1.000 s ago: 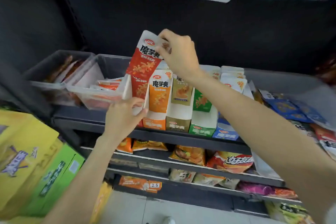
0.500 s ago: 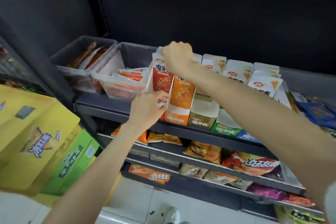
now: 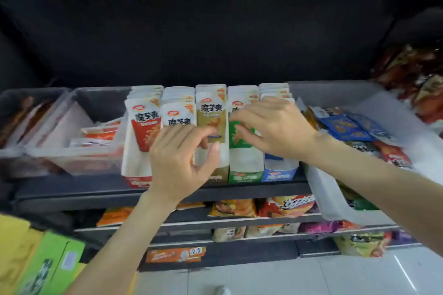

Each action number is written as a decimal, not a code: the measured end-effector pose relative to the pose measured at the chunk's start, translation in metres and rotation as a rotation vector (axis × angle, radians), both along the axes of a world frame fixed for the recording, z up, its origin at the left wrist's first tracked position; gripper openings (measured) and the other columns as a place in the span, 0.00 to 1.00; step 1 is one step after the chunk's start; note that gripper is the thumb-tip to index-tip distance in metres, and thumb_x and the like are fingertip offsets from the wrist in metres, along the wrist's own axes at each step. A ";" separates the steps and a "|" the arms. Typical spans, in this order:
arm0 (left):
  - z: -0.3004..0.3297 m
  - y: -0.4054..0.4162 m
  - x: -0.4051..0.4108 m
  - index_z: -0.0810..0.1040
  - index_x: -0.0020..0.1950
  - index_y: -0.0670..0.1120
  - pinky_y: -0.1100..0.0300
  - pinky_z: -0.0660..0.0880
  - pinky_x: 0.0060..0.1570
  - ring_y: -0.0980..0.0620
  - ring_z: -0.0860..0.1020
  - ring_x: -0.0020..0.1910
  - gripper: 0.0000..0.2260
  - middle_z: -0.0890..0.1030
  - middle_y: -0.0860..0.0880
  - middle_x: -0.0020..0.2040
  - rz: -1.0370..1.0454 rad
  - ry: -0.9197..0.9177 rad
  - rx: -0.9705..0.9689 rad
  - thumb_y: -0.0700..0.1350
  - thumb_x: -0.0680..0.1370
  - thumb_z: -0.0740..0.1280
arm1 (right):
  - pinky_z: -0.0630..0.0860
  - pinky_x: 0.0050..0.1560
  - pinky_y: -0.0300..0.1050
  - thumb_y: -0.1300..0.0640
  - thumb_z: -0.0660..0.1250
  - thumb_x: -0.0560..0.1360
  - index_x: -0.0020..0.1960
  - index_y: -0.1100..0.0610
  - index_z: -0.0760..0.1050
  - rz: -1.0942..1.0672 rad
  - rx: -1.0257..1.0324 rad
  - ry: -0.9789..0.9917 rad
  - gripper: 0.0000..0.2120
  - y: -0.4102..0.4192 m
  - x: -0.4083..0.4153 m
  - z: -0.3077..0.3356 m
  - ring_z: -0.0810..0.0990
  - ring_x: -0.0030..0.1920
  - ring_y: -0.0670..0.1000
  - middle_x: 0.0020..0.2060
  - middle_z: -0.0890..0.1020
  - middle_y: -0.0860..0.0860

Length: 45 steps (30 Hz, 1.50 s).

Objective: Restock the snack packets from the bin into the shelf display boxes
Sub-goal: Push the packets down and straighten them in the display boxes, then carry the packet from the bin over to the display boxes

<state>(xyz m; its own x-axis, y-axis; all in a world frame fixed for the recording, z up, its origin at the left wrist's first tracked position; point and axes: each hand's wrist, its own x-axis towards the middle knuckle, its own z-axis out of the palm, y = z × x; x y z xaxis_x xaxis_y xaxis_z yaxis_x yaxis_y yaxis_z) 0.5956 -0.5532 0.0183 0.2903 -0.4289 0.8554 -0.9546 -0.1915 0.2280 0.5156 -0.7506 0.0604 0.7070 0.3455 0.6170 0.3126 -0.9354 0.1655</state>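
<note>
Reaching over the front lip of the shelf [image 3: 167,190], both hands work at a row of five display boxes that stand side by side with no gap between them. The left hand [image 3: 178,159] has its fingers curled, fingertips touching the front packet of the olive box [image 3: 212,124], thumb raised beside that box's white front; whether it truly pinches the packet I cannot tell. The right hand [image 3: 272,124] lies over the green box [image 3: 243,163], fingers bent down onto its front packet, covering the blue box [image 3: 279,171] behind the wrist; a firm hold is not plain. The red box [image 3: 140,141] stands at the row's left end, its side against the clear bin [image 3: 72,158], which holds flat orange packets [image 3: 100,133]. Right of the row, a pale tray [image 3: 340,206] juts past the shelf edge. Above the boxes the dark back wall leaves open room.
</note>
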 end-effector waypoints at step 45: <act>0.026 -0.271 -0.088 0.72 0.65 0.50 0.54 0.70 0.55 0.46 0.77 0.54 0.21 0.79 0.50 0.58 -0.315 -0.079 0.811 0.51 0.73 0.70 | 0.71 0.59 0.48 0.46 0.63 0.75 0.64 0.53 0.70 -0.473 0.373 0.271 0.20 -0.212 -0.189 -0.030 0.71 0.61 0.54 0.63 0.71 0.52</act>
